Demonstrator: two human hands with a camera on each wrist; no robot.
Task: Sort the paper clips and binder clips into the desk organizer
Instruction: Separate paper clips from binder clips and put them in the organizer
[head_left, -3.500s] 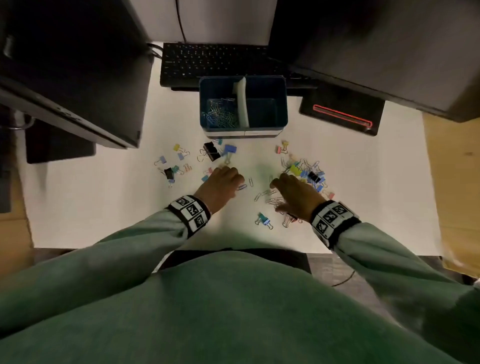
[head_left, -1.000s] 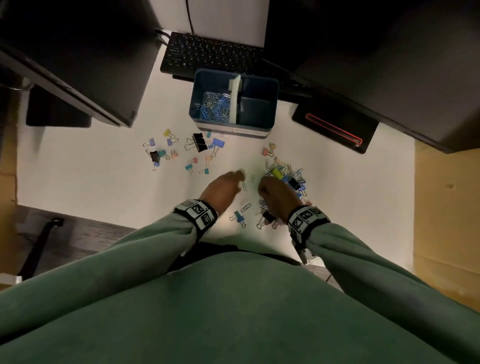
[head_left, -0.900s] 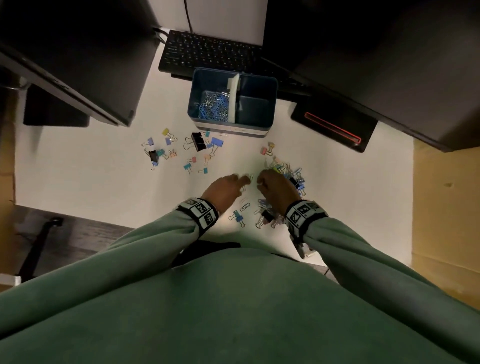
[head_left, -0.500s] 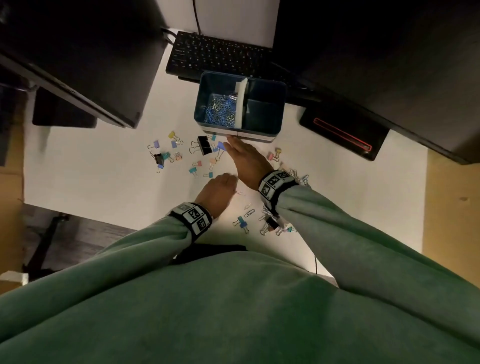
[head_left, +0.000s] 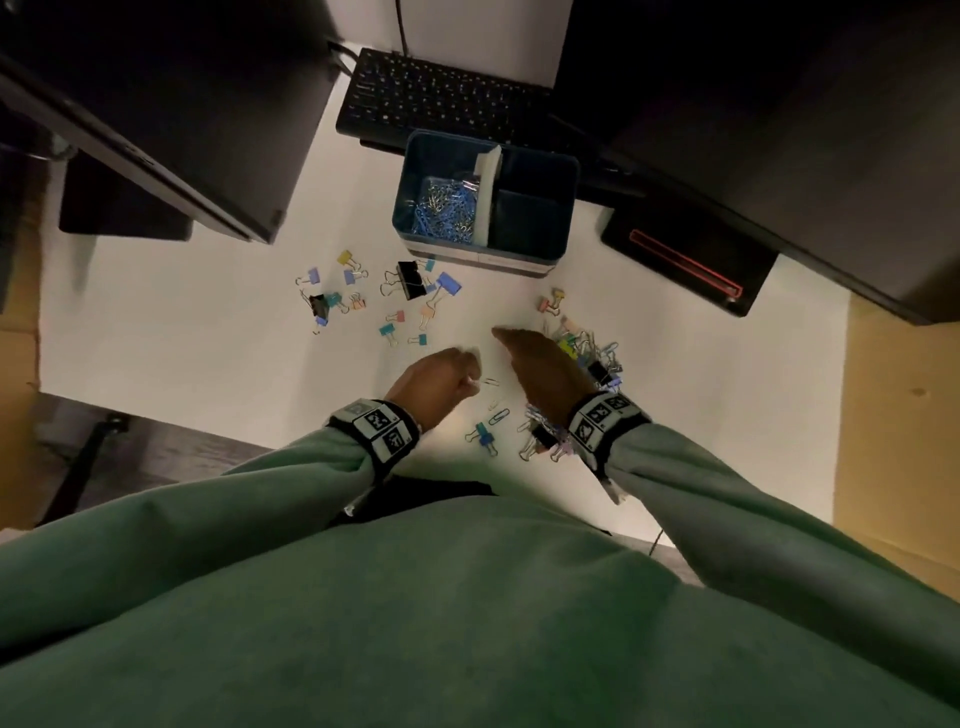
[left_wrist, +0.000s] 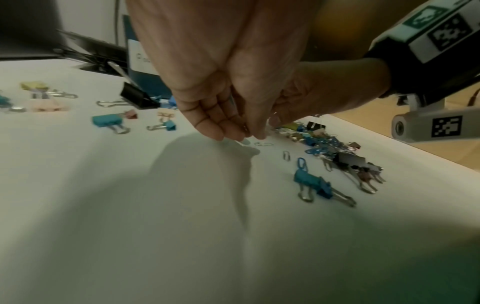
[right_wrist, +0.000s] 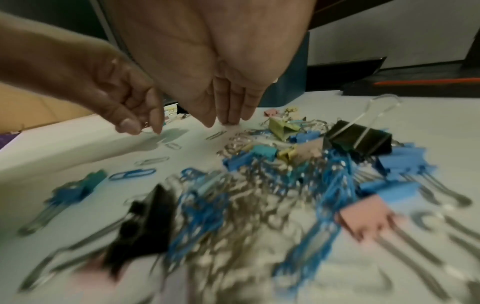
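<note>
The blue desk organizer (head_left: 563, 171) stands at the back of the white desk; its left compartment holds paper clips (head_left: 445, 208), its right one looks dark. My left hand (head_left: 470, 370) hovers low over the desk and pinches a silver paper clip (right_wrist: 145, 125) between thumb and fingers. My right hand (head_left: 511, 340) is beside it, fingers straight and pointing down (right_wrist: 228, 117), holding nothing. Under and right of it lies a mixed pile of paper and binder clips (head_left: 597, 358). Loose paper clips (head_left: 498, 415) and a blue binder clip (left_wrist: 311, 182) lie near the desk's front.
More binder clips (head_left: 410, 283) are scattered left of the organizer's front. A black keyboard (head_left: 441, 98) sits behind it, dark monitors (head_left: 156, 104) overhang both sides, and a black device with a red line (head_left: 685, 260) lies at the right. The desk edge runs close to my body.
My right hand, which reached up to the organizer's front half a second ago, has drawn back over the mixed pile. My left hand stayed near the loose paper clips, fingers curled.
</note>
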